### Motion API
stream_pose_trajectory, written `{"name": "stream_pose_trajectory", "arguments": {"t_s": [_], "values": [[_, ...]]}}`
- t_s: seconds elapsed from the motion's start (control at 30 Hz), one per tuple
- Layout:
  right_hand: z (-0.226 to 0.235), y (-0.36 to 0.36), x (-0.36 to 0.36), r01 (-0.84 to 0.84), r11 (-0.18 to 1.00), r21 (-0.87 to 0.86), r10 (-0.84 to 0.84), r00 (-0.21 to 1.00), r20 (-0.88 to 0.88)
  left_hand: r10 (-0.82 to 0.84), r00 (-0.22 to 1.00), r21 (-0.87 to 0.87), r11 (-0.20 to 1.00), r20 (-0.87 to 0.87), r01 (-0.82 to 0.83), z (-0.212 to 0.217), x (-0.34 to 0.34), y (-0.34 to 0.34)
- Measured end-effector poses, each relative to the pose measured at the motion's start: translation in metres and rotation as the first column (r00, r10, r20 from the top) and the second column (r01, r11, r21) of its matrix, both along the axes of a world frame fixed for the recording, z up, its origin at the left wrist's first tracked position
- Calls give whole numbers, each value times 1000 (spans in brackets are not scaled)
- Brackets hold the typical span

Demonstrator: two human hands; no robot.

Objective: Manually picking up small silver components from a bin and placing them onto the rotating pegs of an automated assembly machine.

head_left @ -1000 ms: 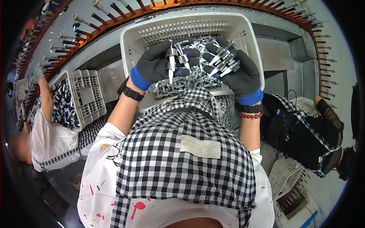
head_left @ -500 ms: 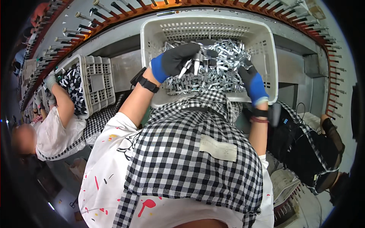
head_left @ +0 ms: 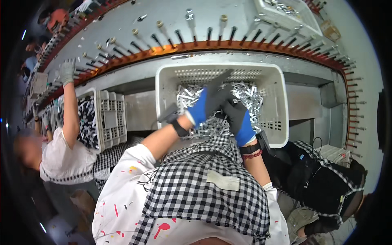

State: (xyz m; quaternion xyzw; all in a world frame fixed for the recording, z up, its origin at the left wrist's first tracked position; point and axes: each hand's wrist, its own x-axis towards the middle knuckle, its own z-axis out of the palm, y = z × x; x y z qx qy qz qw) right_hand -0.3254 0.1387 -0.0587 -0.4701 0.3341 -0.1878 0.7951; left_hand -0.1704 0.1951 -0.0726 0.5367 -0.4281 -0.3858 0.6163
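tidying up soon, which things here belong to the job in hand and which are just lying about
In use, it seems:
- left hand and right hand
- silvery parts
- pale basket holding them

Apparently lying about:
- cardboard box, upper right
- small loose piece, upper left

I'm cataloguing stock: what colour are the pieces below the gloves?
The pieces look mostly silver, best seen in the head view.

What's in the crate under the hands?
Loose silvery parts, heaped in the crate. The left hand and right hand hide part of the heap; whatever lies beneath the parts can't be seen.
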Motion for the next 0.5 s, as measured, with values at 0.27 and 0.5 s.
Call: {"name": "stream_pose_trajectory", "arguments": {"t_s": [0.27,0.5], "values": [[46,-7,-144,289,940,-182,-263,952,156,354,634,-250,935,688,-251,18,334,-79],[-59,126,-313,312,804,-506,-485,837,-255,333,472,-316,942,817,-117,74,215,-78]]}}
